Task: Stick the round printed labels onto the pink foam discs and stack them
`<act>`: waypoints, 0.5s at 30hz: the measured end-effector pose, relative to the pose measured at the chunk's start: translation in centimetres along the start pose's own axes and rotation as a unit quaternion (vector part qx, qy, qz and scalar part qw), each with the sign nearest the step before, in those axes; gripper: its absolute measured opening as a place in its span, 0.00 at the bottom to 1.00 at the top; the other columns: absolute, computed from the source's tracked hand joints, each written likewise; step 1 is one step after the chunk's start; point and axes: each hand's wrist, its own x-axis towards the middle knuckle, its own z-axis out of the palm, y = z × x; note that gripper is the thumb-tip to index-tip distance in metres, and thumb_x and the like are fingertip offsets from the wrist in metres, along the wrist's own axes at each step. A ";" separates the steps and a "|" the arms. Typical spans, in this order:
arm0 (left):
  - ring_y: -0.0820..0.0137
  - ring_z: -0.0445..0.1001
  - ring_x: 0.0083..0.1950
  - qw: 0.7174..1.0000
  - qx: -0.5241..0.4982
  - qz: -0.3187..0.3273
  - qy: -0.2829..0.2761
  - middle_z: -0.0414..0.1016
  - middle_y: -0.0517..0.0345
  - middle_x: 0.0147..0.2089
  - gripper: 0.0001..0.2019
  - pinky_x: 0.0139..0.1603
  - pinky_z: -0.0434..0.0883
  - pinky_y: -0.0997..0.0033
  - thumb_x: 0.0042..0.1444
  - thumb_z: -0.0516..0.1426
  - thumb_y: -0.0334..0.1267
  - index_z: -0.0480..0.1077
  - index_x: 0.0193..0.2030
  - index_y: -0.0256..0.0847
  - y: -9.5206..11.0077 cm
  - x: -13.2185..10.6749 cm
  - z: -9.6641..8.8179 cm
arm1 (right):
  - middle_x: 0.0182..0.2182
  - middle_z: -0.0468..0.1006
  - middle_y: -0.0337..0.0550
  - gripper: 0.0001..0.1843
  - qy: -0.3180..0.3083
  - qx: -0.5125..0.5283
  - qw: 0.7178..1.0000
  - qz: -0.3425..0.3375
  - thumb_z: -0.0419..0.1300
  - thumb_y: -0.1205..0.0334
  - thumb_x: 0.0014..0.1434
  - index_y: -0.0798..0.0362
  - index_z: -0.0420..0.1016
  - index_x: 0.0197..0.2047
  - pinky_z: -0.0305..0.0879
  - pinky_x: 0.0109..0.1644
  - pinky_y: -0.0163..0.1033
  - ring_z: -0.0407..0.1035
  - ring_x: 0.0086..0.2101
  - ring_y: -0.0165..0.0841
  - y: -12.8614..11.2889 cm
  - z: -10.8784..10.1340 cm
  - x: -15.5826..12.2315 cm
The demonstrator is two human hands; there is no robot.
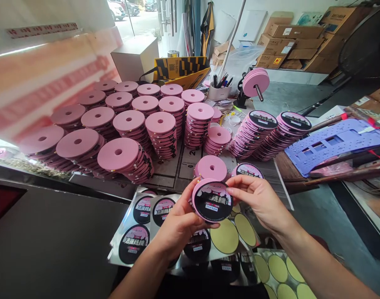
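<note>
while pink stacks [160, 135] crowd the table [177, 170], cartons [294, 31] piled across the room, left hand [183, 218] clasps labelled disc [213, 201], right hand [260, 201] pinches its edge; label sheets [117, 249] lie below.

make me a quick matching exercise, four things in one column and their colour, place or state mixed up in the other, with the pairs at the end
Column one
1. nearest disc
2. pen holder
3. board
4. label sheet

Column two
A. blue-purple, at the right
B. silvery, with round labels
C. held in the left hand
D. filled with pens

Pairs: 1-C, 2-D, 3-A, 4-B
</note>
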 end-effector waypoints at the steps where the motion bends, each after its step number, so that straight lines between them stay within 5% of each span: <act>1: 0.64 0.70 0.46 1.000 -0.002 -0.001 0.005 0.63 0.55 0.58 0.38 0.41 0.72 0.64 0.39 0.56 0.23 0.56 0.59 0.53 0.0 0.0 0.1 | 0.21 0.73 0.37 0.12 -0.001 0.001 1.000 0.001 0.68 0.59 0.40 0.55 0.74 0.27 0.61 0.22 0.31 0.63 0.20 0.26 0.0 0.0 0.0; 15: 0.62 0.71 0.46 1.000 -0.005 0.001 0.001 0.61 0.51 0.59 0.37 0.42 0.72 0.61 0.43 0.56 0.21 0.54 0.60 0.50 0.0 -0.1 0.0 | 0.21 0.73 0.36 0.09 -0.006 0.018 1.000 0.010 0.68 0.62 0.41 0.56 0.74 0.27 0.61 0.22 0.29 0.64 0.20 0.24 -0.2 0.1 -0.2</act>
